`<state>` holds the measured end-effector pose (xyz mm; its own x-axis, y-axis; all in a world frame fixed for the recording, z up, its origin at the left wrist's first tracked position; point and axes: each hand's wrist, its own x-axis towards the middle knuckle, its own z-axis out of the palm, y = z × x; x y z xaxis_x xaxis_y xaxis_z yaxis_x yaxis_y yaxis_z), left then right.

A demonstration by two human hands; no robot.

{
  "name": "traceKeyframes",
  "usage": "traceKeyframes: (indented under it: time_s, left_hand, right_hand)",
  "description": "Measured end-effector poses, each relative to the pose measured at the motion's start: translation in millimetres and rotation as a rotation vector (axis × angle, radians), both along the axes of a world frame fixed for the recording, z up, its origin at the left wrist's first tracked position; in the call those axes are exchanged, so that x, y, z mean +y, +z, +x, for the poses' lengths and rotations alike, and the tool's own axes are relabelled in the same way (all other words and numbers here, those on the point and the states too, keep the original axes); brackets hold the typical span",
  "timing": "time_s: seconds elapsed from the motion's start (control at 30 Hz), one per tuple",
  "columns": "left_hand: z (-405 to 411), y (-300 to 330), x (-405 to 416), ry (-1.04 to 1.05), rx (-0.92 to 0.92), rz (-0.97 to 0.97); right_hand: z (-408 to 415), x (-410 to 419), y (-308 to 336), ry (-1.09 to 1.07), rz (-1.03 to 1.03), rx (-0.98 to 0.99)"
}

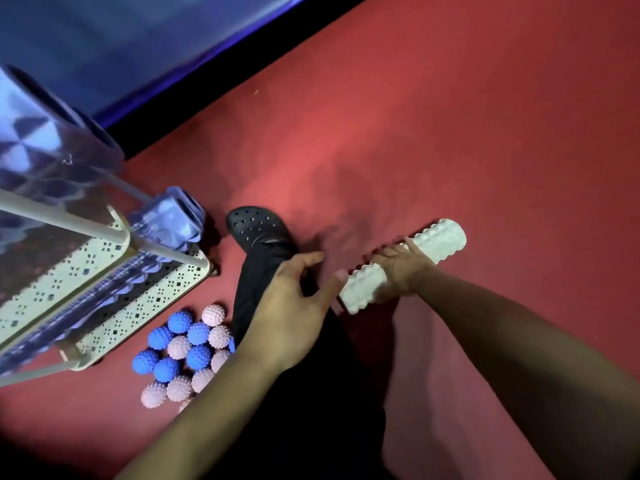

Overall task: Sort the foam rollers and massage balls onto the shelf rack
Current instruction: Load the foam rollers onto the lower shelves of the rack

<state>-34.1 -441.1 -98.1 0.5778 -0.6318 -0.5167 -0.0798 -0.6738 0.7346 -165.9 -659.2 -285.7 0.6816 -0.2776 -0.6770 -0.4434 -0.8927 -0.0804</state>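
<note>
A white ridged foam roller [440, 239] lies slanted just above the red floor at centre right. My right hand [398, 268] grips it around its middle. My left hand [294, 306] hovers open beside the roller's near end, thumb close to it but apart. Several spiky massage balls, blue [199, 356] and pink [180, 388], sit in a heap on the floor at lower left. The cream perforated shelf rack [114, 323] stands at left, with blue-purple rollers [173, 220] lying on its tiers.
My leg in dark trousers and a black perforated clog [256, 226] stand between the ball heap and the roller. A dark skirting and blue-lit wall [156, 46] run along the back left. Red carpet [450, 116] spreads to the right.
</note>
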Motion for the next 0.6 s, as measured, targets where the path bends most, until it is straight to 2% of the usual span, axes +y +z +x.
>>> traceKeyframes:
  time_s: [0.1, 0.17, 0.23, 0.3, 0.4, 0.47, 0.6]
  left_hand:
    - [1, -2, -3, 0.000, -0.003, 0.016]
    - [1, -3, -5, -0.011, -0.017, 0.025]
    - [-1, -1, -6, 0.001, -0.045, 0.024]
    - [-1, 0, -5, 0.046, -0.074, 0.019]
    - [1, 5, 2, 0.113, -0.148, 0.037]
    - [2, 17, 11, 0.147, -0.227, 0.036]
    - [-2, 55, 38, 0.169, -0.310, 0.003]
  right_hand:
    - [5, 2, -2, 0.039, -0.001, 0.083]
    - [-2, 4, -2, 0.017, 0.000, 0.070]
    - [-14, 13, 3, -0.051, 0.001, 0.012]
    - [-26, 27, 15, -0.215, 0.026, -0.070]
    - [-34, 46, 45, -0.555, 0.113, -0.277]
    - [-32, 56, 78, -0.748, 0.170, -0.484]
    - [-13, 76, 166, -0.948, 0.346, -0.927]
